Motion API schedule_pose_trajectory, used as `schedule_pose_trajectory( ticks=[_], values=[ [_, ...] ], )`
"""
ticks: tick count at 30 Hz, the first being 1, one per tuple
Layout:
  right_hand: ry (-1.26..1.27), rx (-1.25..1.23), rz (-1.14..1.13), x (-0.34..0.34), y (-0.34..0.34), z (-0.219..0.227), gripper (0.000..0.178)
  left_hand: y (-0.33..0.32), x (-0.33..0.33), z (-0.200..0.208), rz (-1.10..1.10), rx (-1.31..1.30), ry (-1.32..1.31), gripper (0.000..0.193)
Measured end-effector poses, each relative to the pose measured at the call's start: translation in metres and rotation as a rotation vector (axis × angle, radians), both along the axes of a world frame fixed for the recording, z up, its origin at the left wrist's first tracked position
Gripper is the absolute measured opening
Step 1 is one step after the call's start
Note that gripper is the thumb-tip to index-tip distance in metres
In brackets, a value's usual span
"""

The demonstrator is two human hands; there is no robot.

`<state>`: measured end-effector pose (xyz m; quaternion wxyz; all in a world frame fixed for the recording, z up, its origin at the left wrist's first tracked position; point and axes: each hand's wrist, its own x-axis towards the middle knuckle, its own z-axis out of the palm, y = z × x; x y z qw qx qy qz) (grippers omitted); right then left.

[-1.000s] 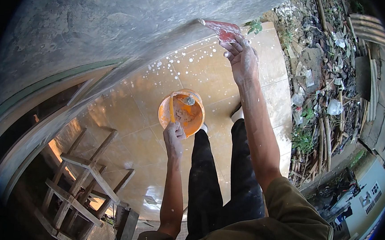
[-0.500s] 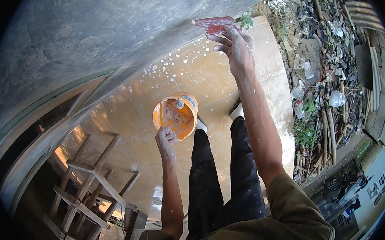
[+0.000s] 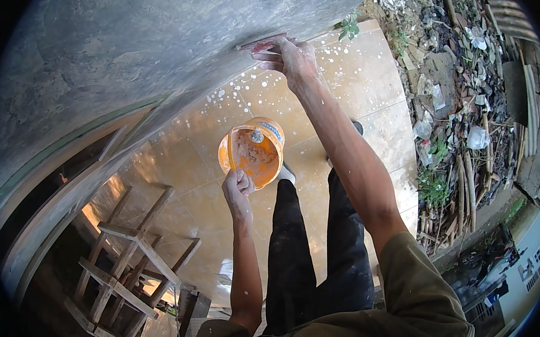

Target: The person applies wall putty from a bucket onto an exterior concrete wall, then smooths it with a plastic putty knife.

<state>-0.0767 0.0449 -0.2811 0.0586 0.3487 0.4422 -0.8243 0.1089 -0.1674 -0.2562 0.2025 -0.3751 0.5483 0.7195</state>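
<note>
My left hand point(image 3: 238, 190) is closed round the handle of an orange plastic bucket point(image 3: 274, 130), which hangs tilted with its mouth toward me. Pinkish, lumpy paste point(image 3: 255, 157) coats its inside, and a pale roundish lump point(image 3: 257, 136) sits near the rim. Out ahead, my right hand point(image 3: 295, 61), dusty with white, grips a thin red scraper point(image 3: 267, 44). The scraper lies nearly flat along the grey plastered wall point(image 3: 167, 30) and seems to touch it; my fingers cover part of it.
Tan floor tiles point(image 3: 198, 163) carry white splatters point(image 3: 251, 86) along the wall's foot. A wooden trestle point(image 3: 127, 240) stands at the lower left beside a window frame point(image 3: 50, 172). Beyond the tile edge on the right lies rubble with sticks and plastic litter point(image 3: 455, 119).
My right hand has moved left with the scraper, which has turned flatter against the wall. The bucket has shifted slightly up and to the right with my left hand.
</note>
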Motion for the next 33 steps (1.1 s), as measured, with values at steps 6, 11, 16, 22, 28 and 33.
schedule_pose_trajectory(
  ticks=[6,11,16,22,28,33],
  values=[
    [-0.075,-0.072,-0.021,0.005,-0.006,-0.016,0.022,0.001,-0.005,0.004,-0.016,-0.044,-0.013,0.03],
    [-0.115,-0.004,0.031,0.005,-0.015,-0.044,0.022,-0.008,0.0,-0.003,-0.018,-0.024,-0.018,0.029],
    [-0.095,-0.035,-0.03,-0.006,-0.025,-0.066,0.02,-0.012,0.005,-0.003,-0.024,-0.082,0.007,0.027],
    [-0.071,-0.018,-0.113,-0.034,-0.036,-0.045,0.022,-0.027,0.007,-0.002,-0.011,-0.083,-0.01,0.026],
    [0.062,-0.032,-0.064,-0.032,-0.017,-0.021,0.023,-0.037,0.011,-0.005,-0.013,-0.069,-0.017,0.029],
    [0.24,-0.042,-0.193,0.001,-0.008,0.015,0.02,-0.039,0.007,-0.002,0.009,-0.072,-0.024,0.032]
  ],
)
